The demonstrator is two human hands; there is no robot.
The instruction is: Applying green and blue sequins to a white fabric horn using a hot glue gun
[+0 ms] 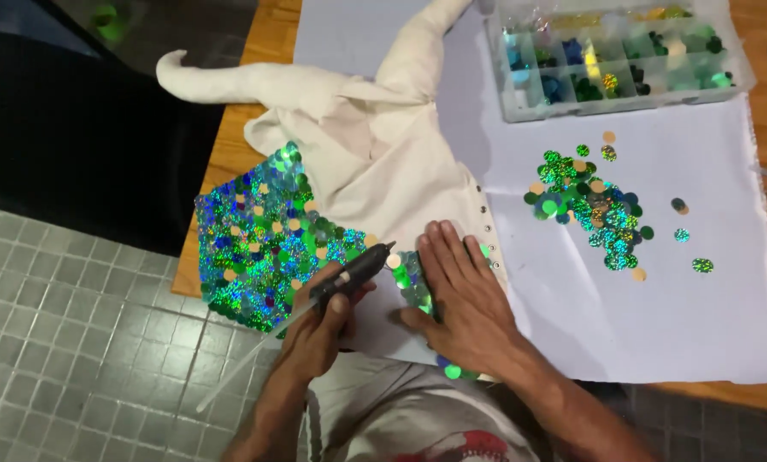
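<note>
— Grey floor tiles fill the lower left of the frame, and above them runs the edge of a wooden tabletop (pixel 230 154) under a pale lilac paper sheet (pixel 657 291). What are the hands doing?

— The left hand (pixel 319 329) is closed around a black hot glue gun (pixel 349 275), its clear glue stick trailing toward the lower left. The nozzle points at a tan round disc near the frame's centre. The right hand (pixel 460 295) lies open and flat, palm down, pressing on the edge of a cream cloth garment (pixel 383 145).

— And the garment itself?

— It sprawls from the top centre down to the middle of the frame. Its lower left part is covered in overlapping green and blue holographic sequins (pixel 255 244). A loose heap of the same round sequins (pixel 589 205) sits on the paper at centre right, well apart from the hands. A clear plastic compartment box (pixel 614 56) of sorted sequins stands at upper right.

— What could go wrong?

— I'd judge the nozzle the main hazard: it sits just beside the right hand's fingers, so a slip could burn them. Glue could also string across finished sequins, or soak through and stick cloth to paper.
</note>
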